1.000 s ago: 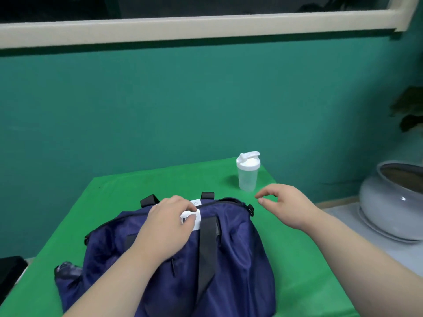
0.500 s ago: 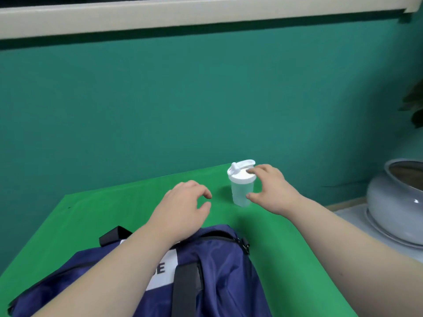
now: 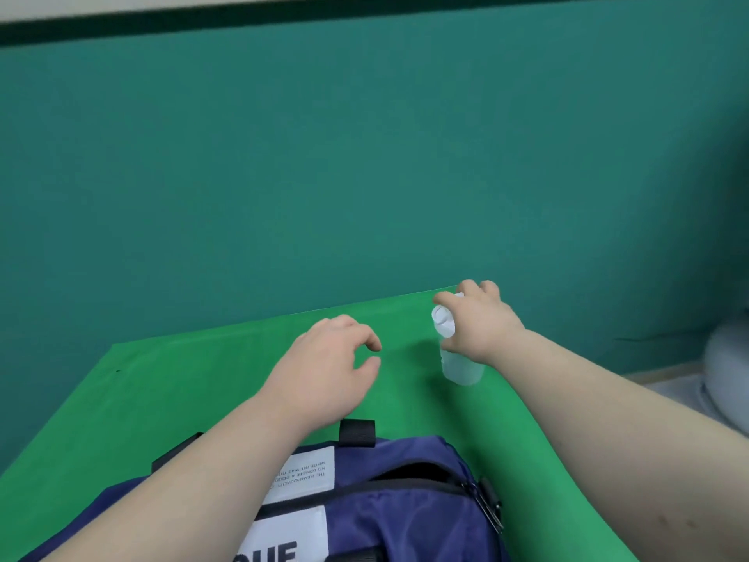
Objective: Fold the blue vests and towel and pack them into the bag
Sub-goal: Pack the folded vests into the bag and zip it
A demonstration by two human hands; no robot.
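A navy bag (image 3: 405, 509) with white labels and black straps lies at the near edge of the green table (image 3: 182, 383); its zipper gapes slightly near the right end. My right hand (image 3: 478, 322) grips the white lid of a clear shaker bottle (image 3: 460, 365), which hangs tilted just above the table's far right part. My left hand (image 3: 328, 375) hovers over the table beyond the bag, fingers loosely curled, holding nothing. No vests or towel are visible.
A teal wall rises right behind the table's far edge. A grey ceramic pot (image 3: 729, 358) stands on the floor at the right edge of view.
My right hand reached the bottle, closed on its lid and lifted it, tilted. My left hand left the bag's top and moved forward over the table. The view dropped nearer the bag.
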